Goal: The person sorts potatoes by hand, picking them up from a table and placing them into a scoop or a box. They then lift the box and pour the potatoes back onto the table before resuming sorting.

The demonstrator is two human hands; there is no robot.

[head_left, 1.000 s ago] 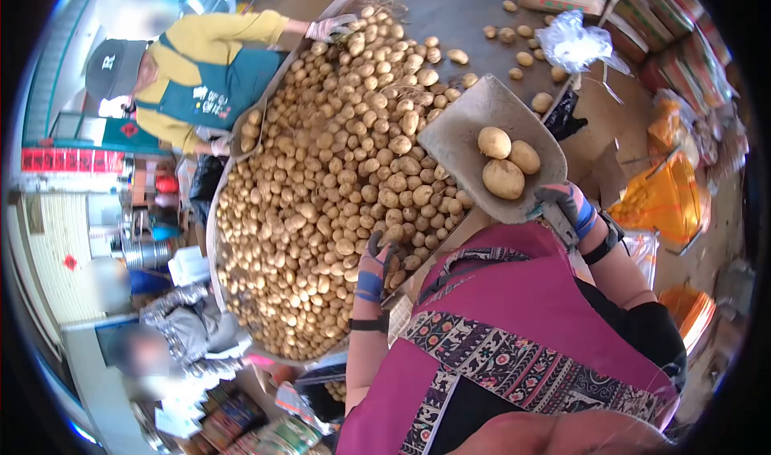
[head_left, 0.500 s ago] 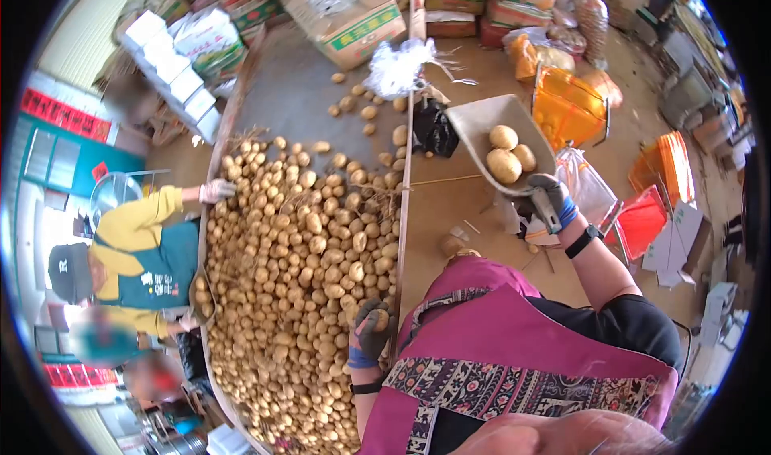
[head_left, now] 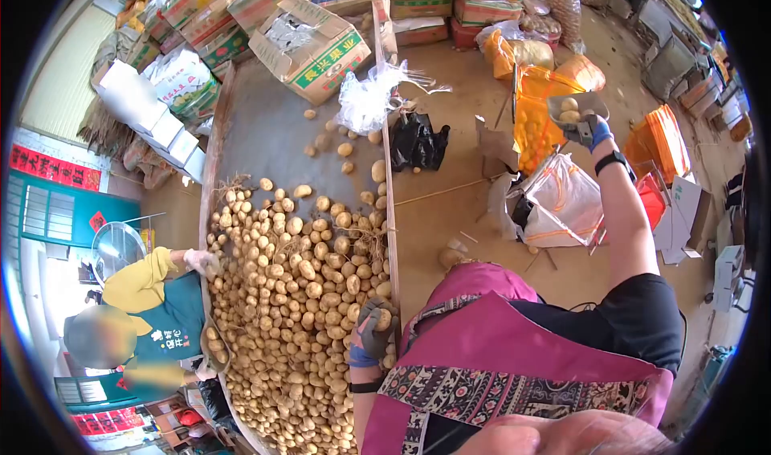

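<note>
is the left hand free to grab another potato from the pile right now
Probably not as it stands. The left hand already grips a potato at the edge of the potato pile. Nothing blocks its way, since more potatoes lie right beside it, but it would likely have to let go of that one first.

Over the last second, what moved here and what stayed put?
The right hand swung the scoop, its potatoes inside, away from the potato pile and out over the orange mesh bag. The left hand closed its grip on one potato at the table's edge and stayed there. The co-worker's gloved hand remains on the pile.
</note>
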